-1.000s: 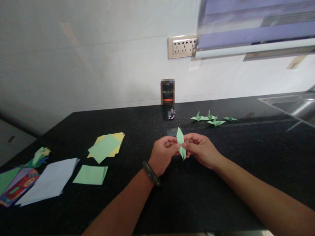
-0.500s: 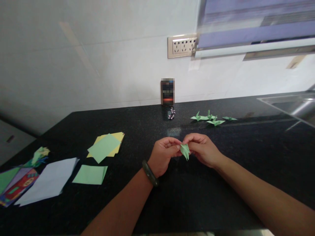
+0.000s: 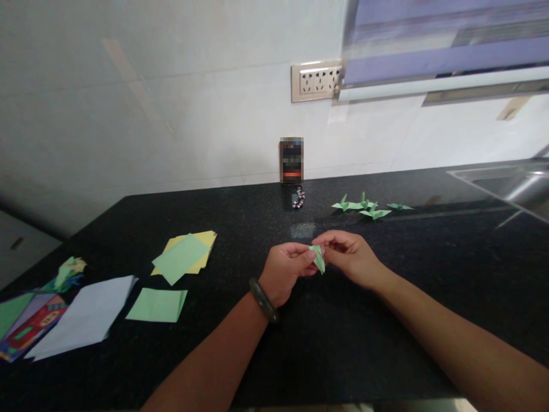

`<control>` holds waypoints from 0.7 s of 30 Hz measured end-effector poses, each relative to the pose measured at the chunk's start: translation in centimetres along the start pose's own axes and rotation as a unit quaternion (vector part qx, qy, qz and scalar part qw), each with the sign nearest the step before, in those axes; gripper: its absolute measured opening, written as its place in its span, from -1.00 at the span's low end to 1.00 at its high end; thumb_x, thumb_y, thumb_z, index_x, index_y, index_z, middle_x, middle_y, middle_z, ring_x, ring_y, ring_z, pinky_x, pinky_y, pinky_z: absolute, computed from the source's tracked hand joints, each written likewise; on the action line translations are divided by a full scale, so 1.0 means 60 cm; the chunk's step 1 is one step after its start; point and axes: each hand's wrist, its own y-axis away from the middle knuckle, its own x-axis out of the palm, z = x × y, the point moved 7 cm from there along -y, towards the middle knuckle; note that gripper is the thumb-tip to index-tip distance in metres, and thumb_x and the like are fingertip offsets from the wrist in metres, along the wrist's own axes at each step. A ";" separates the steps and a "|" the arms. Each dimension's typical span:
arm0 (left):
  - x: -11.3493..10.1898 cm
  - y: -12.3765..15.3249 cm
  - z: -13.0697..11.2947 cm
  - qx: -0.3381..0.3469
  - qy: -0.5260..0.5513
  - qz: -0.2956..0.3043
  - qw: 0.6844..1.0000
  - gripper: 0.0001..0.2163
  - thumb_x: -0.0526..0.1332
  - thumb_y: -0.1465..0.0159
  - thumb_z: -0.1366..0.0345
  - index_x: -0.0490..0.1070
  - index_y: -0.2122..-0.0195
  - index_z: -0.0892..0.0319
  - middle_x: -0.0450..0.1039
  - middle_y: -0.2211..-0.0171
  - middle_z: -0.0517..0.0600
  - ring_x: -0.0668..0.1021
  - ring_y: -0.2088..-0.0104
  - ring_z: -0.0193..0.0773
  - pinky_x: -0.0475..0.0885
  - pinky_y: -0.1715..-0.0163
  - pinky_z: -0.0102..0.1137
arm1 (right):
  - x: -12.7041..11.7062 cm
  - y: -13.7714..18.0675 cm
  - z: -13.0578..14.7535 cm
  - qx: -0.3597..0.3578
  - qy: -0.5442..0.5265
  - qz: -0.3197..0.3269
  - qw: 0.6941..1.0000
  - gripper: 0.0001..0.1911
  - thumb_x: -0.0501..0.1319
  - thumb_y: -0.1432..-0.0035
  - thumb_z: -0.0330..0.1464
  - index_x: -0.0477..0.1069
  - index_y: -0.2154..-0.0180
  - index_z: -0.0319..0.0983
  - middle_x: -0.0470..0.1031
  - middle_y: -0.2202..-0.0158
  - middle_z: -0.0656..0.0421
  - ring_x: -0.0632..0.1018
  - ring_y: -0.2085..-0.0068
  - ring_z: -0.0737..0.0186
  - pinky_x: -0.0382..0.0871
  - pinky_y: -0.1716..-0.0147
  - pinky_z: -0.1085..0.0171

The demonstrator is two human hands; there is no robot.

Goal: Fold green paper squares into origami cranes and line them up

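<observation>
A small folded green paper piece [image 3: 318, 257] is pinched between my two hands above the black counter [image 3: 326, 343]. My left hand [image 3: 285, 270], with a dark bangle on its wrist, grips the piece's left side with closed fingers. My right hand [image 3: 349, 256] pinches its right side, fingers curled over the top. Most of the paper is hidden by my fingertips.
Several finished green folded paper figures [image 3: 364, 207] lie at the back right. A green sheet on yellow sheets [image 3: 184, 257], another green sheet [image 3: 158, 305], a white sheet [image 3: 88, 315] and a colourful packet [image 3: 30, 329] lie at the left. A dark phone [image 3: 291, 161] leans on the wall; a steel sink [image 3: 510, 186] is far right.
The tall upright point of the green paper has been folded down; the piece now looks shorter and more compact between my fingers. Both hands have shifted slightly up and away from me.
</observation>
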 end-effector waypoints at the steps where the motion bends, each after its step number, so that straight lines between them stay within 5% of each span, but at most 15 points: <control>1: -0.001 0.000 -0.001 0.002 -0.005 -0.007 1.000 -0.78 0.32 0.02 0.27 0.45 0.41 0.34 0.50 0.53 0.03 0.52 0.53 -0.38 0.42 0.49 -0.50 | 0.000 0.000 -0.004 0.014 -0.020 -0.005 1.000 -0.84 0.22 0.04 -0.39 0.39 0.32 -0.24 0.38 0.52 0.26 0.40 0.52 0.40 0.30 0.51 0.36; 7: -0.005 0.003 -0.013 0.044 -0.054 -0.052 0.996 -0.82 0.31 0.02 0.28 0.47 0.44 0.30 0.51 0.56 -0.02 0.51 0.55 -0.39 0.44 0.47 -0.50 | -0.004 0.001 -0.023 0.092 -0.044 -0.024 0.995 -0.78 0.21 0.01 -0.24 0.37 0.41 -0.29 0.37 0.58 0.25 0.39 0.56 0.41 0.31 0.53 0.36; 21: -0.008 0.004 -0.026 0.084 -0.118 -0.060 0.988 -0.90 0.27 -0.01 0.33 0.47 0.49 0.28 0.48 0.62 -0.04 0.49 0.59 -0.39 0.41 0.54 -0.50 | 0.008 0.001 -0.013 0.048 0.009 0.036 0.998 -0.75 0.19 -0.04 -0.21 0.31 0.46 -0.28 0.35 0.57 0.25 0.33 0.59 0.43 0.21 0.57 0.38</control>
